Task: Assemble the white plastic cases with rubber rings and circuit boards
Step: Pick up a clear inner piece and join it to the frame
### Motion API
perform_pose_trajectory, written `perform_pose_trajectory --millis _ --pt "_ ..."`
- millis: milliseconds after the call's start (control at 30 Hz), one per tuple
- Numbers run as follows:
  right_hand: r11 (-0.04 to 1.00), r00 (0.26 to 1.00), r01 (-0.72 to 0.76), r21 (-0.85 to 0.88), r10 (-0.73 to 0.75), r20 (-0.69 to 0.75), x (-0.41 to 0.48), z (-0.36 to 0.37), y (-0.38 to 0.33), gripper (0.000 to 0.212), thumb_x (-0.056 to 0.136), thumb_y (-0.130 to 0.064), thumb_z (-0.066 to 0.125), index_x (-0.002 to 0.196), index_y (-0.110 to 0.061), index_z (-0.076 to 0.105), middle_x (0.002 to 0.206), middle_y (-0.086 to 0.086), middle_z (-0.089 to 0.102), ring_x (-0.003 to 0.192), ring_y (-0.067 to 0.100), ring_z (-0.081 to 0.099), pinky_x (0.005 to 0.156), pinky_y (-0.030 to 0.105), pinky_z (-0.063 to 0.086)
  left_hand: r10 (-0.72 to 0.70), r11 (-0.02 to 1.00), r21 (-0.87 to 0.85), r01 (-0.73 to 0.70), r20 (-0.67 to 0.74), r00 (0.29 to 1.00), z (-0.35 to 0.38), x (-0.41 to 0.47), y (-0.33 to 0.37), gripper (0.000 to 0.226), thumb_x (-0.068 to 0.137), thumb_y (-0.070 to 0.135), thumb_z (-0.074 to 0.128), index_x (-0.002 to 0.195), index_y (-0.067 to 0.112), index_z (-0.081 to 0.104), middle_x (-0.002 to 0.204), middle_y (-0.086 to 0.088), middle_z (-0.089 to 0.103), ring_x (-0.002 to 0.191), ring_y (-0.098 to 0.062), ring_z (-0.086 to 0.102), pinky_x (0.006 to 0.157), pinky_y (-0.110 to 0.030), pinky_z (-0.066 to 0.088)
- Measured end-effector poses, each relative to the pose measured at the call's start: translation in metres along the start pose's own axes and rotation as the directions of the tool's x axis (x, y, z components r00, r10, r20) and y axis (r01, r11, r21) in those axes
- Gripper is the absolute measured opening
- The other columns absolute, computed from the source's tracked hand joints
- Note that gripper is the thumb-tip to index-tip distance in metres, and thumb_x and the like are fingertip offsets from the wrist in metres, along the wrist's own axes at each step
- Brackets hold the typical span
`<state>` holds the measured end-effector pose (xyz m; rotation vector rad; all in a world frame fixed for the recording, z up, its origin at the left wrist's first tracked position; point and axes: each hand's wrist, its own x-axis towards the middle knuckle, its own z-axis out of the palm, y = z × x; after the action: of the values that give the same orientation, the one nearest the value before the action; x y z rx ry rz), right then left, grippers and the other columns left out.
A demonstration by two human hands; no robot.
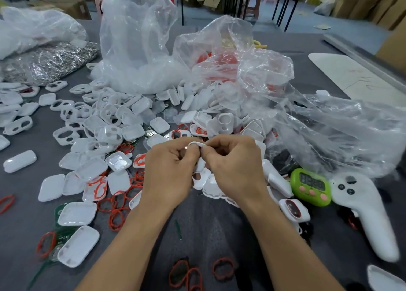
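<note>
Pinching one white plastic case [200, 165] between curled fingertips, the left hand [169, 170] and right hand [236, 165] meet just above the grey surface [208, 225], with red rubber rings [223, 267] scattered nearby. Even pressure around the rim, judged from this grip, should seat the parts squarely.
</note>
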<state>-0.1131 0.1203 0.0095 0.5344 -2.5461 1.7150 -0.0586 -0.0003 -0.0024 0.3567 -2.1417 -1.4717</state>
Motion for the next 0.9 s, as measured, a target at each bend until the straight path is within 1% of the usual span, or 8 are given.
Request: perform_pose_trajectory --millis 133,267,367,500,633,700,767,900 --pt "1.0 1.0 0.008 0.003 -0.008 -0.007 0.001 -0.004 -0.001 0.012 0.084 -0.016 0.075 0.074 -0.021 0.078 0.062 -0.008 0.071 0.06 0.014 0.068 0.061 0.036 0.058 -0.173 0.951 -0.214 0.224 0.232 0.957 -0.004 0.0 0.005 0.028 0.09 0.026 0.055 0.09 0.032 0.083 0.084 -0.001 0.078 0.071 -0.012 0.073 0.057 -0.03 0.06" --pt "0.991 0.999 -0.052 0.12 0.05 0.02 0.005 -0.012 -0.006 0.007 0.074 -0.026 0.074 0.071 -0.029 0.08 0.061 -0.003 0.073 0.058 0.015 0.07 0.055 0.031 0.056 -0.272 0.684 -0.468 0.56 0.548 0.791 -0.016 0.006 0.006 0.038 0.095 0.039 0.05 0.106 0.02 0.081 0.106 -0.013 0.077 0.098 -0.027 0.076 0.07 -0.036 0.062" --pt "0.988 0.997 -0.07 0.138 0.064 0.047 0.009 -0.018 -0.008 0.004 0.071 -0.032 0.079 0.07 -0.028 0.08 0.064 -0.002 0.074 0.061 0.015 0.07 0.061 0.03 0.058 -0.225 0.627 -0.52 0.58 0.593 0.773 -0.025 0.008 0.003 0.026 0.096 0.027 0.062 0.114 0.019 0.079 0.106 -0.013 0.078 0.099 -0.024 0.076 0.075 -0.031 0.061" --pt "0.992 0.988 -0.097 0.086 0.086 0.129 0.013 -0.019 -0.013 0.013 0.076 -0.037 0.083 0.073 -0.025 0.081 0.065 -0.001 0.073 0.06 0.016 0.068 0.062 0.031 0.057 -0.213 0.513 -0.588 0.625 0.618 0.757 -0.031 0.01 0.003 0.035 0.09 0.021 0.062 0.121 0.012 0.075 0.111 -0.015 0.076 0.099 -0.027 0.076 0.076 -0.03 0.061" --pt "0.987 0.989 -0.148 0.062 0.146 0.039 0.027 -0.024 -0.012 0.018 0.089 -0.036 0.076 0.075 -0.024 0.079 0.06 -0.006 0.071 0.049 0.001 0.056 0.06 0.025 0.047 -0.255 0.421 -0.651 0.632 0.584 0.771 -0.032 0.017 -0.001 0.033 0.088 0.023 0.063 0.115 0.011 0.079 0.118 -0.019 0.074 0.102 -0.027 0.075 0.082 -0.035 0.063" --pt "0.984 0.989 -0.143 -0.106 0.138 -0.056 0.038 -0.029 -0.01 0.013 0.087 -0.03 0.075 0.075 -0.029 0.078 0.066 -0.013 0.073 0.055 -0.003 0.061 0.059 0.021 0.049 -0.283 0.339 -0.702 0.626 0.559 0.78 -0.037 0.022 -0.005 0.031 0.088 0.022 0.063 0.11 0.007 0.079 0.12 -0.022 0.073 0.105 -0.029 0.075 0.088 -0.038 0.062" --pt "0.934 0.994 -0.107 -0.342 0.102 -0.03 0.048 -0.031 -0.014 0.007 0.087 -0.029 0.075 0.086 -0.034 0.079 0.08 -0.017 0.076 0.07 -0.004 0.066 0.065 0.013 0.052 -0.304 0.25 -0.746 0.617 0.545 0.781 -0.044 0.027 -0.009 0.031 0.087 0.021 0.064 0.108 0.004 0.079 0.121 -0.023 0.072 0.104 -0.03 0.075 0.079 -0.035 0.063" --pt "0.778 0.971 0.051 -0.626 0.108 0.213 0.068 -0.011 -0.024 0.046 0.089 -0.034 0.073 0.133 -0.027 0.066 0.13 0.0 0.07 0.118 0.022 0.064 0.098 0.032 0.048 -0.31 0.174 -0.801 0.573 0.508 0.804 -0.055 0.034 -0.015 0.036 0.09 0.018 0.062 0.12 0.0 0.071 0.124 -0.021 0.071 0.096 -0.029 0.076 0.07 -0.031 0.063"
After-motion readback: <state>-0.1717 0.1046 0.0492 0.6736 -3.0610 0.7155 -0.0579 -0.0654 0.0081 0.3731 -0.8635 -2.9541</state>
